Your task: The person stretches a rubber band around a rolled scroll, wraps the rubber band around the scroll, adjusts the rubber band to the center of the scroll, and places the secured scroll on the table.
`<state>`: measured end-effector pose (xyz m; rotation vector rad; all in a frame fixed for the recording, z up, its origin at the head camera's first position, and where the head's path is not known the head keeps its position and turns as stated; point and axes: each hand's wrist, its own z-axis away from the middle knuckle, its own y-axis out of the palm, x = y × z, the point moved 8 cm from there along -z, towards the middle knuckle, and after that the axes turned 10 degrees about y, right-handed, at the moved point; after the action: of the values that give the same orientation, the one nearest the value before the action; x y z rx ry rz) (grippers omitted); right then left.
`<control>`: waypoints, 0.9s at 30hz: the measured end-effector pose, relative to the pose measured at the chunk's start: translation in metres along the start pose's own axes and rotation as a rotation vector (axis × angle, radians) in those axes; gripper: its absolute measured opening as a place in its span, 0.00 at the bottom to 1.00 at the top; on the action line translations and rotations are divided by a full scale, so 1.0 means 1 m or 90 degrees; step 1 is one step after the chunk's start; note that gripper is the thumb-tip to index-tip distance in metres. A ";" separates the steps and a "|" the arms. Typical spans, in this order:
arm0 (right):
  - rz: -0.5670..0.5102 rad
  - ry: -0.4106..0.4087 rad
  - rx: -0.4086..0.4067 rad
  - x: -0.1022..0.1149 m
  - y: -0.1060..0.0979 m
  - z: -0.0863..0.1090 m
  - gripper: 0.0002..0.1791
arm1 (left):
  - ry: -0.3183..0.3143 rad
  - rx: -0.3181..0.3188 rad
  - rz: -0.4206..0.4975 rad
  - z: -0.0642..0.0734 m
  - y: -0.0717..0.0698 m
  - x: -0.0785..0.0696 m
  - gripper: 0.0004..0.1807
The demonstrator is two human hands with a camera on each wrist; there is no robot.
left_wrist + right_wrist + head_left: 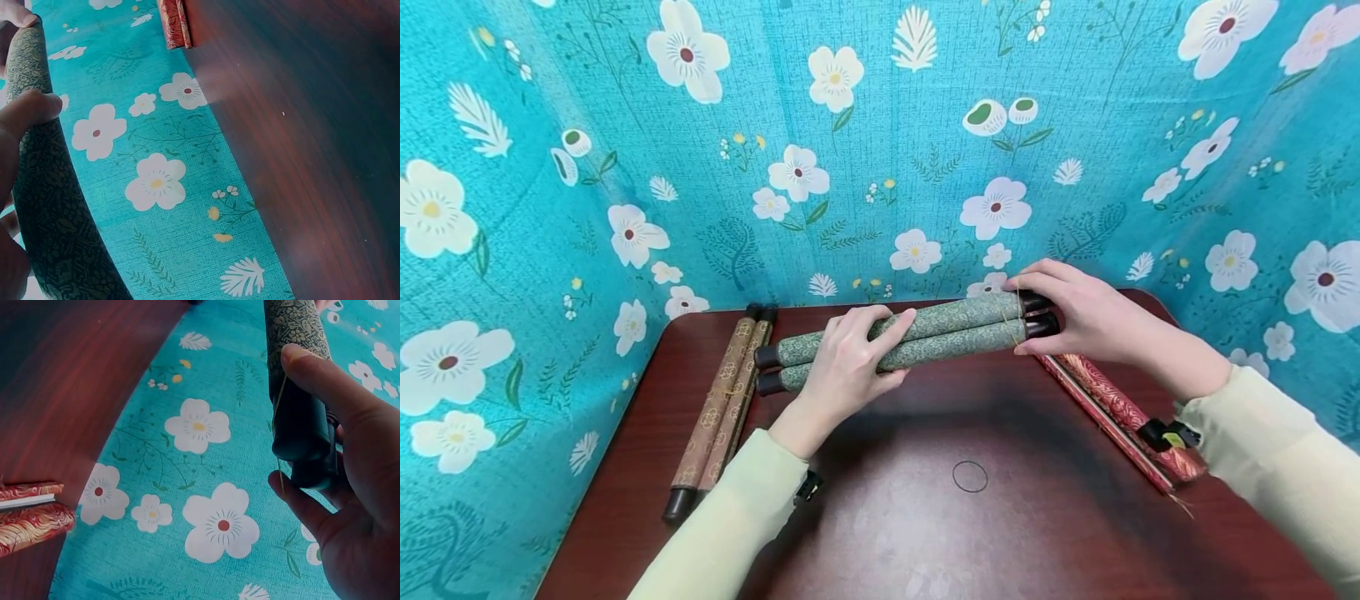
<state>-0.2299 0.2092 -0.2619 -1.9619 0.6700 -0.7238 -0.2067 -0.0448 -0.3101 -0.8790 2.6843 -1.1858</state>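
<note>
A rolled green patterned scroll, with two parallel rolls and dark end knobs, is held raised over the table. My left hand grips it left of its middle, thumb and fingers around the rolls. At its right end my right hand holds a thin yellowish rubber band, stretched between its fingers around the rolls beside the dark knobs. In the left wrist view the scroll runs along the left edge, fingers curled on it.
A brown patterned scroll lies at the table's left. A red patterned scroll lies at the right, partly under the right forearm. One thin dark ring lies on the reddish-brown table. Blue flowered cloth hangs behind.
</note>
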 end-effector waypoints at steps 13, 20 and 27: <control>-0.024 0.055 0.054 -0.001 0.005 -0.003 0.39 | 0.008 0.007 -0.010 0.000 0.000 -0.002 0.43; -0.049 0.069 0.081 -0.001 0.007 0.001 0.37 | 0.014 0.017 -0.012 0.001 0.002 -0.006 0.43; -0.065 0.100 0.106 -0.004 0.011 0.004 0.33 | 0.033 0.015 -0.027 0.002 0.005 -0.008 0.43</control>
<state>-0.2309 0.2097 -0.2739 -1.8097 0.5855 -0.9732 -0.2021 -0.0392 -0.3159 -0.9185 2.6998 -1.2633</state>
